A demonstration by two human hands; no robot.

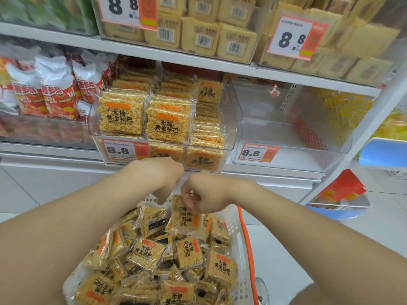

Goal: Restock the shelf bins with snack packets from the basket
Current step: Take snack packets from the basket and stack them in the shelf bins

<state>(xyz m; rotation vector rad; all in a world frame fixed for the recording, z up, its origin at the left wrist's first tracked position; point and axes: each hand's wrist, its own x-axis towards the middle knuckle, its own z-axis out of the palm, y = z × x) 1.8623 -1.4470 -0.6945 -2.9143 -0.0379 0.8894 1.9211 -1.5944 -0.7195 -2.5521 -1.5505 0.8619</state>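
Right grip [204, 194]: I see thumb and fingertips pressed together on the top edge of one rice-crisp packet [187, 221], pinching its wrapper.
Held packet: it hangs upright over the far end of the basket [239, 238], with its lower part touching the heap of packets [189, 252] below.
Left grip [158, 179]: just beside the right one, knuckles up, fingers curled down at the basket's far rim. I cannot tell whether they hold anything.
Basket: white slotted plastic, with an orange handle [248, 249] lying along its right side. It sits in front of the shelf, below the bins.
Stocked bin [230, 137]: clear plastic on the lower shelf, straight above both grips. The same packets stand inside in upright rows.
Neighbouring bin [286, 137]: clear, just beside the stocked one on its right.
Price tags [124, 150]: each bin front reads 8.8.
Shelf left: red-and-white snack bags [55, 89].
Upper shelf: pale yellow barcoded packs [198, 36].
Floor right: a blue tub [339, 211].
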